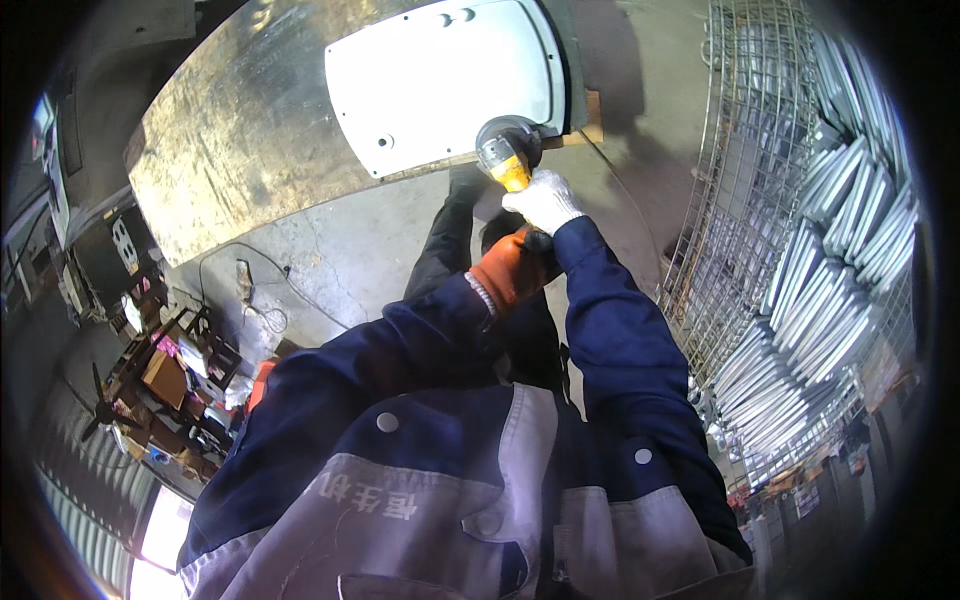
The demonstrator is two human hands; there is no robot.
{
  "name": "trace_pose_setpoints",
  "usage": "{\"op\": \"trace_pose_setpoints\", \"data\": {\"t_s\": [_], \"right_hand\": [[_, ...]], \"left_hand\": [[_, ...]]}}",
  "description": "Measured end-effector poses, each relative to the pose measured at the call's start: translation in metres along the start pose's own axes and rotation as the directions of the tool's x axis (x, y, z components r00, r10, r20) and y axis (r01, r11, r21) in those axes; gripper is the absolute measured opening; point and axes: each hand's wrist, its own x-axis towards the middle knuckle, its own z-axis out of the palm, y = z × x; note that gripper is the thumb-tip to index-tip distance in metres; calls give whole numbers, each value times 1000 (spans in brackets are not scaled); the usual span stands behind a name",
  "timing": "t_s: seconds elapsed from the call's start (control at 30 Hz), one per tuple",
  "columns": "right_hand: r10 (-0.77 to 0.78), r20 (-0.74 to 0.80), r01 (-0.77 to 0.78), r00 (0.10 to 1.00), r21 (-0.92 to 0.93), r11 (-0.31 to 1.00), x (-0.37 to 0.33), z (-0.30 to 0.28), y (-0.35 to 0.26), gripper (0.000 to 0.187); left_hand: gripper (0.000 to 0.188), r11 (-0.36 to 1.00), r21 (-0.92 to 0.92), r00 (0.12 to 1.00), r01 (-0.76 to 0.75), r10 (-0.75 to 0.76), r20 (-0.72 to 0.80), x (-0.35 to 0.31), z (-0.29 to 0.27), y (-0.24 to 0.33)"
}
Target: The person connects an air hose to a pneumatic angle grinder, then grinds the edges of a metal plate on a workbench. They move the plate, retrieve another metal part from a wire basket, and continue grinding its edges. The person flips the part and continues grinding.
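Both of my gloved hands are closed round an angle grinder [512, 172] with a yellow body and a grey disc guard. My right hand [545, 203], in a white knit glove, wraps the body just behind the head. Behind it, nearer to me, my left hand [508, 270] in an orange-coated glove holds the dark rear end; its fingers are partly hidden. The grinder's head rests at the near right corner of a white metal panel [440, 90] with rounded corners and small holes. Whether the disc touches the panel's edge cannot be made out.
The panel lies on a worn, stained table [235, 130]. To the right stands a wire mesh cage [740, 170] with stacked grey metal pieces [800, 300]. A cable [625, 190] trails over the floor. Cluttered shelves [170, 375] and a fan [100, 405] are at left.
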Motion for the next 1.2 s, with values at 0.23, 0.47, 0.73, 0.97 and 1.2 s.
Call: {"op": "trace_pose_setpoints", "data": {"t_s": [0.23, 0.47, 0.73, 0.97, 1.2], "right_hand": [[132, -86, -113, 988, 195, 974, 2, -14, 38, 52], [257, -65, -197, 964, 476, 857, -3, -41, 66, 41], [121, -11, -65, 993, 794, 605, 20, -90, 17, 29], [127, 5, -56, 992, 914, 401, 53, -123, 0, 26], [86, 104, -125, 991, 949, 289, 56, -125, 34, 25]], "left_hand": [[29, 926, 369, 992, 78, -35, -122, 23, 0, -11], [27, 921, 353, 986, 162, -142, -82, 54, 3, -17], [23, 845, 494, 859, 205, 86, -504, 87, 43, 29], [28, 750, 616, 813, 242, 190, -550, 119, 86, 58], [29, 686, 636, 749, 355, 198, -632, 135, 84, 44]]}}
